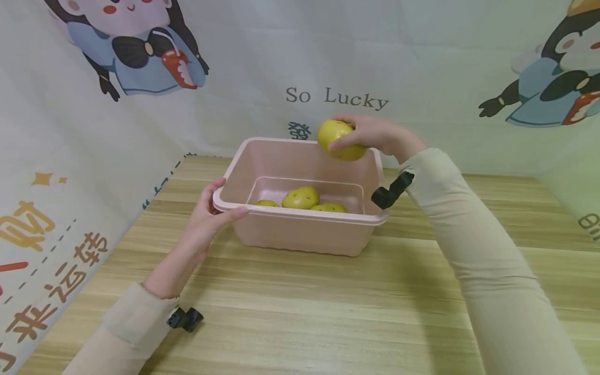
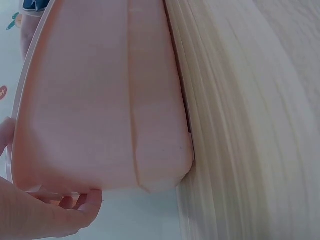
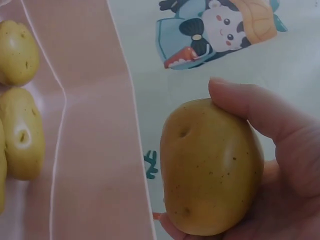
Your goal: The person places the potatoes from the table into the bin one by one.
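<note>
Right hand (image 1: 375,136) has fingers curled round a yellow potato (image 1: 341,139), held above the far rim of the pink tub (image 1: 300,229). Left hand (image 1: 208,213) grips the tub's left rim, thumb on top. Three potatoes (image 1: 301,198) lie inside the tub on the wooden table (image 1: 328,312).
</note>
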